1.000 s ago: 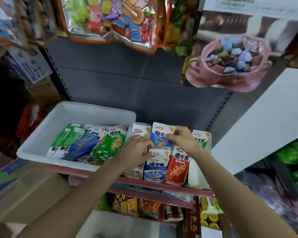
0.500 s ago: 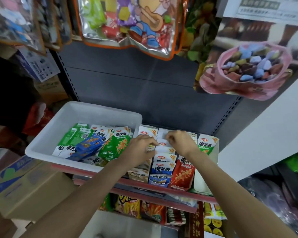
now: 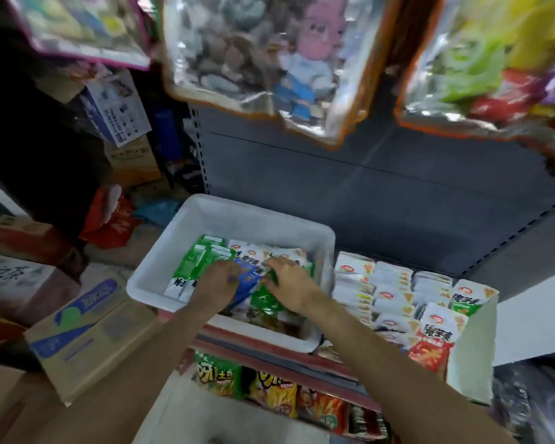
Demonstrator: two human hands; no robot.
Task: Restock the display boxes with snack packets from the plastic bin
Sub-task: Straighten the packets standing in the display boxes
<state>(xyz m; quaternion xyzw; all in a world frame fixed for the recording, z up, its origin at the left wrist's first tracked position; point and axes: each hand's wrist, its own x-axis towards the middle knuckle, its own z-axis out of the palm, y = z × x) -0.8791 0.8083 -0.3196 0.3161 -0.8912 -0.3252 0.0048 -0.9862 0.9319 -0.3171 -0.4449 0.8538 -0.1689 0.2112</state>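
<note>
Grey metal shelving backs a cramped shop aisle, with clear toy bags (image 3: 253, 59) hanging overhead and cardboard cartons (image 3: 87, 331) stacked at the left. On the shelf's red-edged lip sits the white plastic bin (image 3: 237, 216), and just beside it on the right stand the display boxes (image 3: 394, 293), their rows of white-topped packets standing on end.

Both hands are down inside the bin. The left hand (image 3: 217, 282) lies over a blue packet (image 3: 247, 278), beside a stack of green packets (image 3: 196, 264) whose long axes run away from the person toward the bin's back wall. The right hand (image 3: 290, 282) rests on a green packet (image 3: 265, 298) near the bin's middle, fingers bent down onto it. Motion blur hides the fingertips, so whether either hand has closed on a packet or only touches it cannot be told.

The loose snack packets lie flat and overlapping under both palms. The display boxes lie to the right of both hands, so the right hand is nearer them, and any packet lifted would likely need turning upright to match the rows.
</note>
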